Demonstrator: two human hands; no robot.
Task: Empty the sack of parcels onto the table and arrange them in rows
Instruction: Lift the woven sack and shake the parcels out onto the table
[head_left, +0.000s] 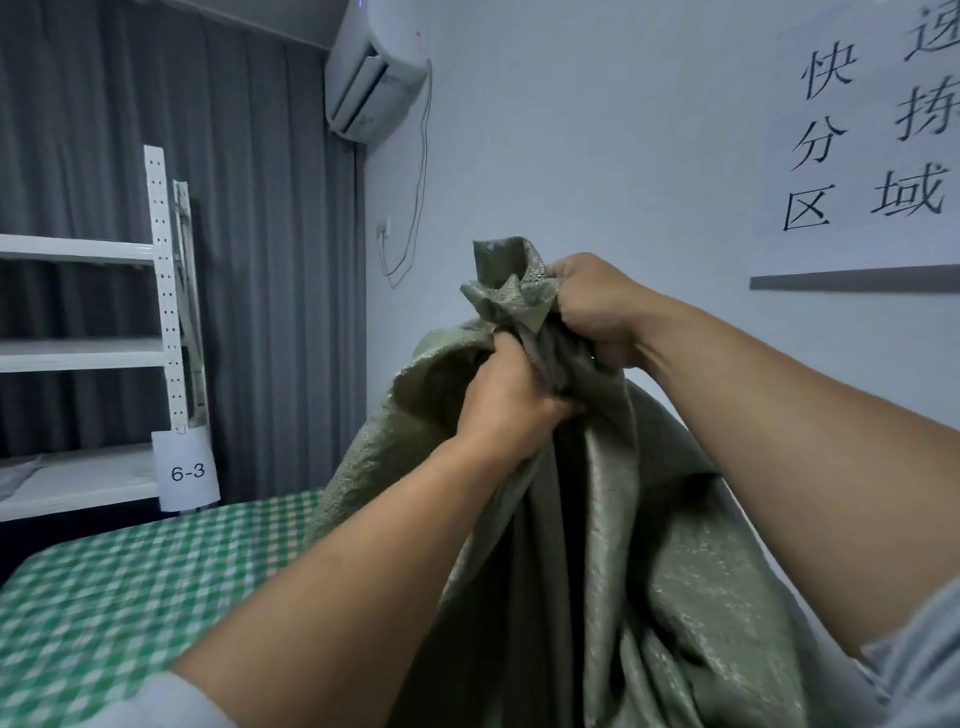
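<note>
A large grey-green woven sack (649, 545) hangs upright in front of me, raised above the table (130, 587) with the green and white checked cloth. Its bunched top sticks up between my hands. My left hand (511, 397) is shut on the gathered fabric just below the top. My right hand (592, 306) grips the same bunch higher up, from the right side. The sack's lower part falls out of view at the bottom edge. No parcels show; whatever is inside is hidden by the fabric.
A white metal shelf rack (166, 312) with a "6-3" label (187, 473) stands at the left behind the table, before a dark curtain. An air conditioner (374, 73) hangs high on the wall. A white sign (872, 135) with black characters is at the right.
</note>
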